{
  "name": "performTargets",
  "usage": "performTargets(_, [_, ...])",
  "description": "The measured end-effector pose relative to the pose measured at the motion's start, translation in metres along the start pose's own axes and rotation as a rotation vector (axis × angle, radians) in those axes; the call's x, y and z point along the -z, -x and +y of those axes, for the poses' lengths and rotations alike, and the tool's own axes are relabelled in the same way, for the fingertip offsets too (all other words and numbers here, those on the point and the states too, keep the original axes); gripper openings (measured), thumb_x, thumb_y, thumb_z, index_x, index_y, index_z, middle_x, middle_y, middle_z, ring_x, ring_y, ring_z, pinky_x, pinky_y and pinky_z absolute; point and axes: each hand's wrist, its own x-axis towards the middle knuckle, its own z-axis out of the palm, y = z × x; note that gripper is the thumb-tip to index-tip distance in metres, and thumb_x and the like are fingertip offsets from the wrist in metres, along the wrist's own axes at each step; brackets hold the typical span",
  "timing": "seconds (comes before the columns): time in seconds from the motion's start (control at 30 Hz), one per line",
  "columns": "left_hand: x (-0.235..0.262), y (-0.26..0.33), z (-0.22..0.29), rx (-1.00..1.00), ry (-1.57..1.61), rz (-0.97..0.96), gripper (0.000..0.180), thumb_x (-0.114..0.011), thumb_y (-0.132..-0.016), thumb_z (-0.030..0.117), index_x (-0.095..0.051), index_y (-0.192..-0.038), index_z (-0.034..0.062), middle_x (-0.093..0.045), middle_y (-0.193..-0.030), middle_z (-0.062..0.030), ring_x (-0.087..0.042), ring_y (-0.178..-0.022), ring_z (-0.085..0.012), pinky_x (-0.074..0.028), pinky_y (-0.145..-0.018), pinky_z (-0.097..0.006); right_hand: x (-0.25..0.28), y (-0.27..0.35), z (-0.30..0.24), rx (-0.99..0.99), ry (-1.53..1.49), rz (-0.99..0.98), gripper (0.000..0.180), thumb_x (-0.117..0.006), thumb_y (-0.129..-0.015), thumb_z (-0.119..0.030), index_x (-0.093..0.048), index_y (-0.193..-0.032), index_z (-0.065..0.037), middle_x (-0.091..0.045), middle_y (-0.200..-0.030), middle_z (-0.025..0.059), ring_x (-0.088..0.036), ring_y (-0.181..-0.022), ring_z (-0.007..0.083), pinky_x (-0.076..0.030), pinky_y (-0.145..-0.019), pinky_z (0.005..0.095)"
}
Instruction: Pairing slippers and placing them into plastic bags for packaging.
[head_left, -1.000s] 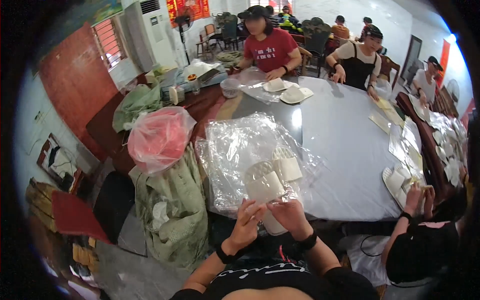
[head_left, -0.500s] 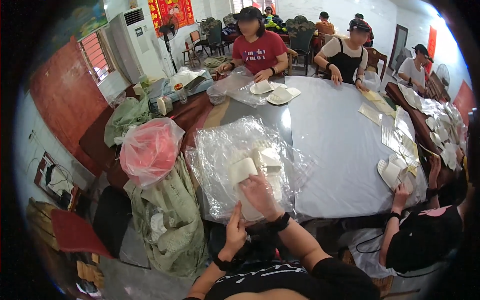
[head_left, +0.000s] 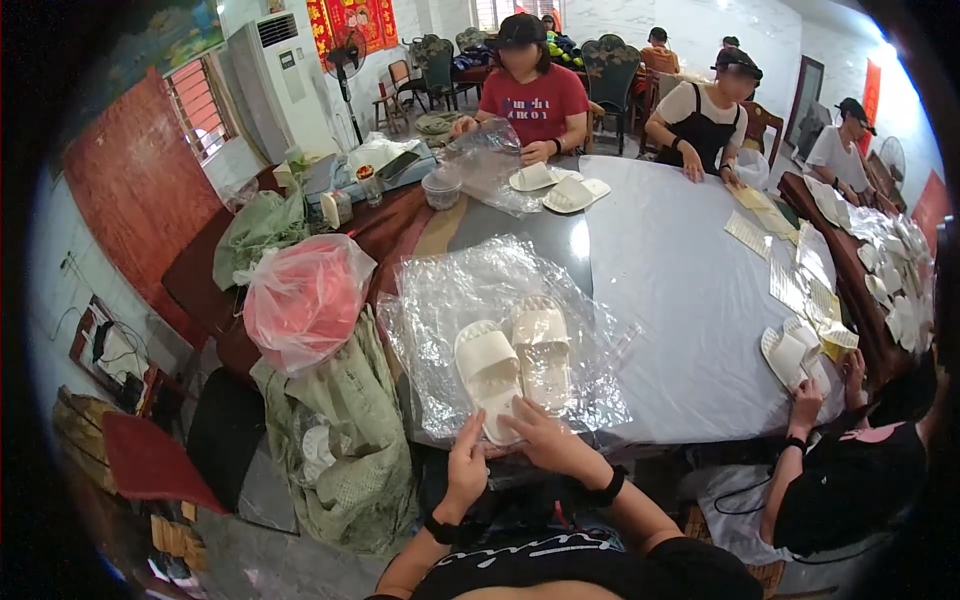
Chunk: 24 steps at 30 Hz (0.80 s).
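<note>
Held at the heel by fingers (head_left: 465, 438) of the left hand (head_left: 466, 470) and right hand (head_left: 553, 440), the left slipper (head_left: 486, 348) was best kept flat beside its mate (head_left: 541, 352).

Round pink bundle (head_left: 302, 318) in clear plastic bag (head_left: 346, 254) by pale-green woven sack (head_left: 365, 465); black standing fan (head_left: 347, 55) by white air conditioner (head_left: 288, 88).

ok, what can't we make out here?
Head view, now:
Left slipper: heel partly covered by right grip.
Red thing: exact form blurred by cloudy bag.
Woven sack: lower contents hidden by opaque weave.
Lower-right worker: partly cut off by dark fisheye rim.
</note>
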Motion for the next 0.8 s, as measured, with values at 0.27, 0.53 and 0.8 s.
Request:
performTargets(0.27, [0.0,0.014,0.012,-0.195,-0.683,-0.118,0.04,-0.035,-0.089,-0.006,-0.046,-0.127,0.0023,-0.035,-0.135,-0.023,-0.045,-0.118,-0.0306,-0.038,-0.094,-0.03,-0.023,-0.024,0.001,-0.066,0.182,0.302,0.041,-0.059,-0.075,-0.013,-0.052,-0.115,-0.008,-0.047,-0.125,0.0165,-0.045,-0.113,0.0344,-0.038,-0.092,0.046])
performTargets(0.53, [0.008,0.01,0.007,-0.004,-0.046,-0.064,0.038,-0.031,-0.089,-0.007,-0.048,-0.123,-0.0022,-0.041,-0.131,-0.0194,-0.059,-0.1,-0.0238,-0.047,-0.086,-0.03,-0.003,0.022,0.017,-0.11,0.158,0.163,0.045,-0.058,-0.076,-0.011,-0.049,-0.12,-0.009,-0.042,-0.129,0.0197,-0.041,-0.118,0.0388,-0.035,-0.093,0.0502])
performTargets(0.8, [0.007,0.022,0.004,-0.01,-0.075,-0.149,0.035,-0.031,-0.091,-0.006,-0.048,-0.122,-0.0037,-0.032,-0.137,-0.0191,-0.061,-0.092,-0.0224,-0.051,-0.082,-0.031,-0.01,0.015,0.036,-0.231,0.416,0.312,0.041,-0.053,-0.075,-0.006,-0.051,-0.116,-0.009,-0.043,-0.127,0.0194,-0.039,-0.118,0.04,-0.035,-0.095,0.0478])
